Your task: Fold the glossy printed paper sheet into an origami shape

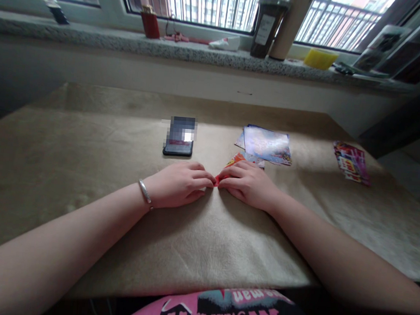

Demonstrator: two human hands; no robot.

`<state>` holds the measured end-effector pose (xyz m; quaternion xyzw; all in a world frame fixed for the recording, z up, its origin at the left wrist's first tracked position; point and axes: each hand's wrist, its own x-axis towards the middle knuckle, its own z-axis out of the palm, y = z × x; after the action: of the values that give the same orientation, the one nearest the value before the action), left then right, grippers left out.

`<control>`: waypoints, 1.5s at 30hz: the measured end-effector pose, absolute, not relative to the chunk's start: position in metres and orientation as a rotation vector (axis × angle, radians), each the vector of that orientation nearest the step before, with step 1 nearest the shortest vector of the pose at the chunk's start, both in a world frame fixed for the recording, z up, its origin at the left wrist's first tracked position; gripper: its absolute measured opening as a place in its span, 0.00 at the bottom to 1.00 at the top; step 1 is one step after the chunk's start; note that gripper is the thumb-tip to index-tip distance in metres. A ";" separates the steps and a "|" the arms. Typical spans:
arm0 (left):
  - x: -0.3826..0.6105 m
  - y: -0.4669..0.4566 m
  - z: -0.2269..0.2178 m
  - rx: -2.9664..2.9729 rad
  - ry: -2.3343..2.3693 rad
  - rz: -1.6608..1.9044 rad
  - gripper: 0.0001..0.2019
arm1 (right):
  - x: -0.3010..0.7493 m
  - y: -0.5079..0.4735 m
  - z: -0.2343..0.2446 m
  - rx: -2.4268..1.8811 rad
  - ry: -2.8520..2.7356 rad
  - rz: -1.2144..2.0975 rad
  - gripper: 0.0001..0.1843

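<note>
Since both hands meet on one small red paper piece (217,180), the trouble I would watch for is a crooked crease or a tear, should the left hand (180,184) and right hand (250,181) pull unevenly. Their fingers are pinched together on it, mid-surface, nearer the person than the phone (179,150). Whether the orange patterned bit beyond the right hand belongs to the same paper, I can't tell. Glossy sheets (267,143) lie just past that hand, so a careless knuckle might push them askew.

The surface (173,251) wears a tan, leathery-looking cover, faintly wrinkled; those ripples could spoil a neat press. Over to the right, well apart, sit some overlapping colourful cards (352,163). Behind, a speckled windowsill (106,38) carries a red container (150,22), a dark jar (266,28) and a yellow block (320,59), with railings (215,2) and buildings outside the glass.
</note>
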<state>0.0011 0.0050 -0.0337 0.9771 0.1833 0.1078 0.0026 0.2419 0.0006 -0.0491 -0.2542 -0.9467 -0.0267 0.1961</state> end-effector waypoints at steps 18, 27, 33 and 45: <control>-0.001 0.006 -0.036 3.029 0.560 0.338 0.12 | 0.260 0.006 -0.050 -0.703 -2.625 -0.013 0.10; -0.008 0.011 -0.031 3.109 0.564 0.282 0.12 | 0.242 -0.002 -0.055 -0.716 -2.561 0.107 0.12; -0.006 0.009 -0.033 3.111 0.589 0.267 0.14 | 0.241 -0.003 -0.053 -0.730 -2.602 -0.043 0.10; -0.004 0.009 -0.040 2.984 0.549 0.369 0.15 | 0.247 0.001 -0.048 -0.721 -2.641 -0.162 0.11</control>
<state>-0.0042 0.0088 -0.0395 0.9754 0.1796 0.1205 0.0425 0.2470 0.0012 -0.0480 -0.2579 -0.9438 -0.0580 0.1983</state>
